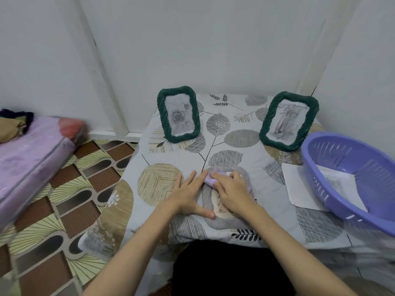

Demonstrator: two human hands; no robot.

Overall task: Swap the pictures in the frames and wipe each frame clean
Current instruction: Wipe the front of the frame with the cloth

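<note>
So there's a third frame (226, 201) lying flat on the table right under both hands, and honestly it's hard to make out. It looks pale grey-lilac with the same twisted rim as the others, but it's blurred and mostly covered, so I can't tell what picture is in it. The right hand (232, 192) has its fingers curled over a small lilac cloth (210, 178), pressing it down on the far end of that frame. The left hand (190, 193) lies flat with straight fingers spread, holding nothing, its fingertips touching the cloth and its thumb resting on the frame's near left side.

Beyond the hands, two dark green frames stand upright. The one past the left hand (179, 114) shows a grey rose drawing. The one past the right hand (288, 120) leans a bit and has a smudgy grey sketch I can't identify. No readable writing on either.

Out to the right of the right hand there's a purple plastic basket (350, 180), cut off by the picture's edge, sitting partly on a white sheet of paper (299, 186). Another sheet lies inside it, its print too faint to read.

All of it is on a leaf-patterned tablecloth (241, 137). Far left of the left hand, a blurry pink mattress (32, 163) is on the patterned floor.
</note>
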